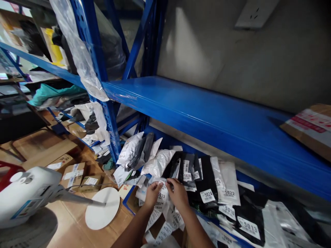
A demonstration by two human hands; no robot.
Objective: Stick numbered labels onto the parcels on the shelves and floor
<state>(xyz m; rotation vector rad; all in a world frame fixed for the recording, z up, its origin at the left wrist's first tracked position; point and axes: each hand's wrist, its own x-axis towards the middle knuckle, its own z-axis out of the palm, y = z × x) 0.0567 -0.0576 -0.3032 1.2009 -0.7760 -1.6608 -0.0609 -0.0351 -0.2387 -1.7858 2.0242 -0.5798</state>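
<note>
A long strip of printed number labels (pixel 161 197) hangs between my two hands. My left hand (pixel 153 193) pinches its upper left edge, and my right hand (pixel 178 193) pinches the upper right. Numbers such as 5033 and 5034 show on it; lower lengths curl and fold beneath my wrists. Just behind my fingers lies a white plastic parcel (pixel 158 163). To the right, a dark parcel (pixel 186 168) bears the label 5028, and a black parcel (pixel 207 179) bears 5024.
A blue shelf (pixel 186 100) runs above the parcels, with a cardboard box (pixel 310 129) at its right end. Its blue upright (pixel 95 62) rises at left. A white machine with a round base plate (pixel 99 213) and several cartons (pixel 73 175) are on the left.
</note>
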